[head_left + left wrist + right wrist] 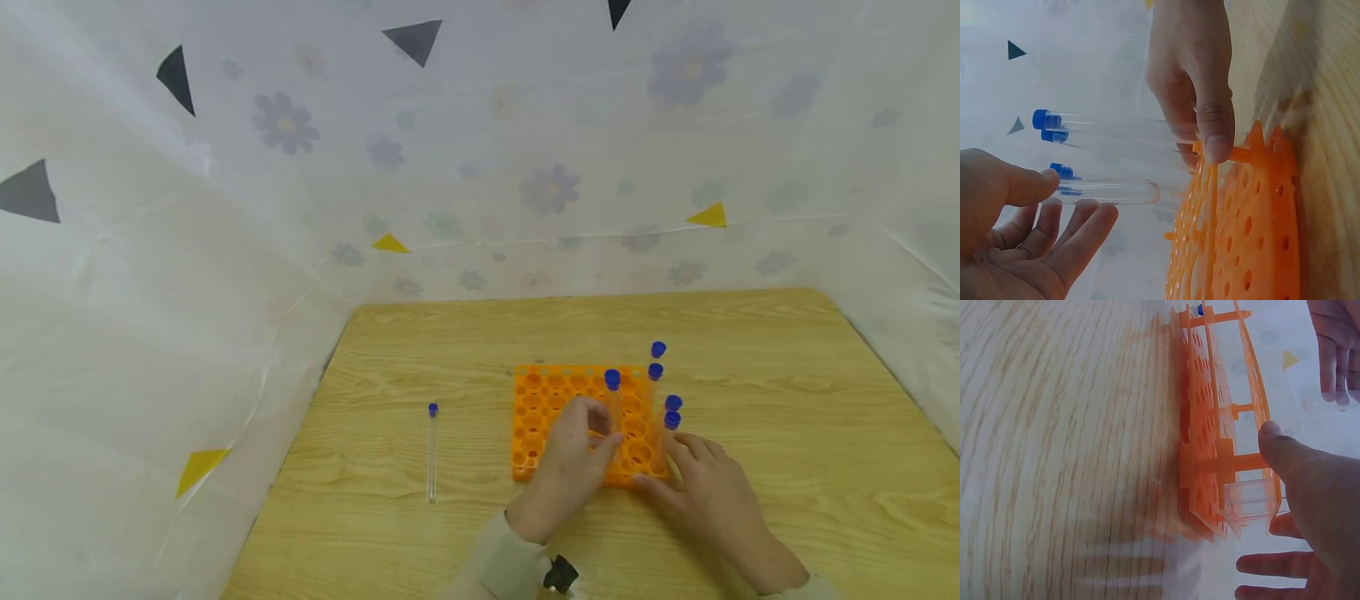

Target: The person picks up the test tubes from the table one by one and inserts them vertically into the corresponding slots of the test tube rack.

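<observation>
My left hand [573,454] pinches a clear test tube [1116,192] with a blue cap between thumb and fingers. In the left wrist view, the tube's rounded bottom points at the top of the orange test tube rack [528,417] and is apart from it. At the rack's near right corner is my right hand [712,492]; its thumb [1282,447] lies on the top plate's edge, with the index finger round the side. Several blue-capped tubes [673,403] stand upright along the rack's right side.
One more blue-capped test tube [432,458] lies on the wooden table [360,533], left of the rack. White patterned sheeting [480,167] walls the table at the back and sides. A small black object [560,575] sits by the left sleeve.
</observation>
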A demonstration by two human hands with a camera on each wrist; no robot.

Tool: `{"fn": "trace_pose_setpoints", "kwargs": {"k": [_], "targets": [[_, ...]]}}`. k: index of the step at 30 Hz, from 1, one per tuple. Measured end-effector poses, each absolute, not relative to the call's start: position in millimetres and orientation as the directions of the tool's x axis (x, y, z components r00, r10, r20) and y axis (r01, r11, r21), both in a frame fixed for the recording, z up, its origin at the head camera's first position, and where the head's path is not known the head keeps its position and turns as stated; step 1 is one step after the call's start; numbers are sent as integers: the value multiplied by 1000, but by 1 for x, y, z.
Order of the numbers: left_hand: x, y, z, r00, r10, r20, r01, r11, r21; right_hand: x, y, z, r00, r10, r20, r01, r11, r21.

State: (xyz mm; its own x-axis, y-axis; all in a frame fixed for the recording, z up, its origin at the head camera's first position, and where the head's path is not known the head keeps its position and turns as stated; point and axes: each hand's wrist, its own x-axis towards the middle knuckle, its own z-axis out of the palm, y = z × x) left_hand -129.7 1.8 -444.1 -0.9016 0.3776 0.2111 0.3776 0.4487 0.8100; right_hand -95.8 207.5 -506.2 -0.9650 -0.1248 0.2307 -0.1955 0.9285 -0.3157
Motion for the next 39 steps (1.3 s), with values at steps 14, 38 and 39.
{"fn": "trace_pose_setpoints", "kwargs": {"k": [14, 38, 39], "targets": [[-129, 14, -455, -874, 422, 241, 442, 485, 754, -96, 207, -509, -956, -125, 265, -205, 933, -296], [-129, 19, -477, -822, 494, 284, 559, 602, 570, -96, 206, -511, -947, -131, 292, -222, 926, -306], [-129, 19, -477, -819, 496, 287, 564, 606, 561, -96, 206, -512, -948, -130, 292, -222, 925, -307]]}}
